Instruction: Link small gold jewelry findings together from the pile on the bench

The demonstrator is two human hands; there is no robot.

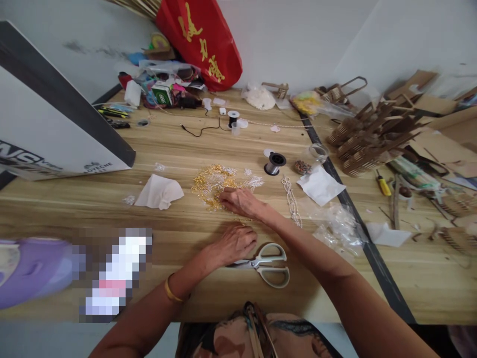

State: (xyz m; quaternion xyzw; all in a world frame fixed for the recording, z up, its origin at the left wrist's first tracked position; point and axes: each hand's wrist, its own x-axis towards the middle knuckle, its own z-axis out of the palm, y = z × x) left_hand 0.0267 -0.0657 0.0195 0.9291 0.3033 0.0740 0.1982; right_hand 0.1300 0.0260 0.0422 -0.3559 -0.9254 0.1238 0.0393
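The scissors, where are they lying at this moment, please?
In the head view, the scissors lie on the wooden table, slightly right of centre in the lower half, just below and right of the left hand.

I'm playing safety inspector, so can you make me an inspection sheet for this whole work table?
Surface: wooden table, a dark strip crossing its right side.
Job's things: gold-coloured pieces heaped loosely; silvery pins beside them; scissors lying nearby.
Clutter: white paper and clear plastic bags on the right.
Hands: right hand at the heap, grip hidden; left hand beside the scissors, grip unclear.
Cables: thin black cable toward the back.
Surroundings: red bag against a pale wall.
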